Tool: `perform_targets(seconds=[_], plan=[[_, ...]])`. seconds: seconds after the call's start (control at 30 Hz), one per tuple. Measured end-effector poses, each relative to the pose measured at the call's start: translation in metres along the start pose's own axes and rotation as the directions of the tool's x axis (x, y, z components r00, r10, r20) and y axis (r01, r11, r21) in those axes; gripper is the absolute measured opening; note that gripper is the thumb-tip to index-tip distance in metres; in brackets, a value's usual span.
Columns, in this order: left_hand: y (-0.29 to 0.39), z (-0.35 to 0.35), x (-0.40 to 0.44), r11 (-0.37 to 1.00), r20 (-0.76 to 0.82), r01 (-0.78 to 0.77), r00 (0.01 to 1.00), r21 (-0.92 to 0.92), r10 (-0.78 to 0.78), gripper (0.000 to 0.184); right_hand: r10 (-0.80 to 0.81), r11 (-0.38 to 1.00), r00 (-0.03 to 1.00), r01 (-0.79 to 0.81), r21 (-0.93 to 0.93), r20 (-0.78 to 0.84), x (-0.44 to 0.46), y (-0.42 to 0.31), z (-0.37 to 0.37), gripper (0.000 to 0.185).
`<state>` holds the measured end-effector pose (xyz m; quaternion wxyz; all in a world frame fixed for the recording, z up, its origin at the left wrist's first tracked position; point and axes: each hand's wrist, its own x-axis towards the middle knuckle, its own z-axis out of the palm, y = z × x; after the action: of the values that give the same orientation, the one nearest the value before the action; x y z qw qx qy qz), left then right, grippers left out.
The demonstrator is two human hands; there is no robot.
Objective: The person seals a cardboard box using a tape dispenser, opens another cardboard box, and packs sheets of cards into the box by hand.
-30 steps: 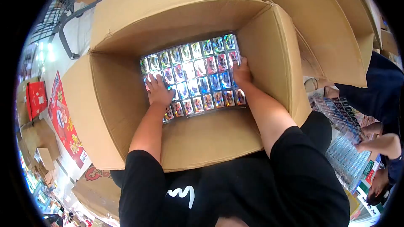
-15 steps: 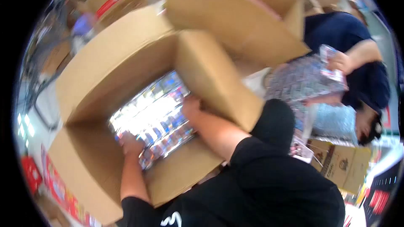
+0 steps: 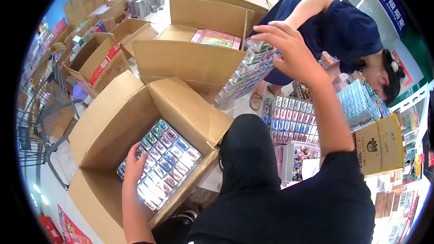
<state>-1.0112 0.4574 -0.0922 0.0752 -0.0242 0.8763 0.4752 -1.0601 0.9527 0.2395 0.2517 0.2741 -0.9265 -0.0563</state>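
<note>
My left hand [image 3: 133,167] rests at the left side of a shiny pack of small boxes [image 3: 169,158], its fingers loosely bent and apart. That pack lies flat inside an open cardboard box [image 3: 181,106]. Up at the right, my right hand [image 3: 294,52] is closed on the upper edge of a second clear-wrapped pack of small shiny boxes [image 3: 246,74], which hangs tilted. A co-worker's arm [image 3: 312,9] reaches down behind my right hand; whether that person also grips the pack is hidden.
Another open carton [image 3: 190,58] with flat colourful packs stands behind my box. More shiny packs [image 3: 294,119] are stacked near the bending co-worker [image 3: 348,31]. A printed carton [image 3: 379,144] sits at right, a wire trolley [image 3: 45,108] at left. My knee [image 3: 248,149] is beside the box.
My right hand has left the pack in the box and moved up and right onto another pack, which has come from the co-worker's side. My left hand stays in the box.
</note>
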Motion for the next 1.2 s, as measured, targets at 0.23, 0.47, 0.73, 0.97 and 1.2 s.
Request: perform_targets(seconds=[0.23,0.47,0.73,0.97,1.2], plan=[[0.112,0.028,-0.045,0.888,0.060,-0.120,0.985,-0.444,0.163,0.040,-0.095,0.994,0.837,0.053,0.093,0.539,0.052,0.111,0.051,0.054],[0.119,0.044,-0.094,0.886,-0.043,-0.253,0.965,-0.388,0.257,0.046,-0.020,0.919,0.995,-0.019,0.393,0.095,0.023,0.079,-0.079,0.038],[0.186,0.040,-0.068,0.364,-0.176,-0.355,0.880,-0.861,0.441,0.131,0.090,0.865,0.980,0.010,0.502,-0.175,0.028,0.006,-0.177,0.039],[0.162,-0.010,-0.134,-0.146,-0.470,-0.452,0.872,-0.880,0.135,0.098,0.163,0.703,0.972,0.007,0.711,-0.171,0.098,-0.035,-0.155,0.042],[0.080,-0.083,-0.148,0.700,-0.596,-0.307,0.775,-0.645,-0.209,0.048,0.247,0.321,0.929,-0.347,0.881,0.276,0.181,-0.116,-0.001,0.045]])
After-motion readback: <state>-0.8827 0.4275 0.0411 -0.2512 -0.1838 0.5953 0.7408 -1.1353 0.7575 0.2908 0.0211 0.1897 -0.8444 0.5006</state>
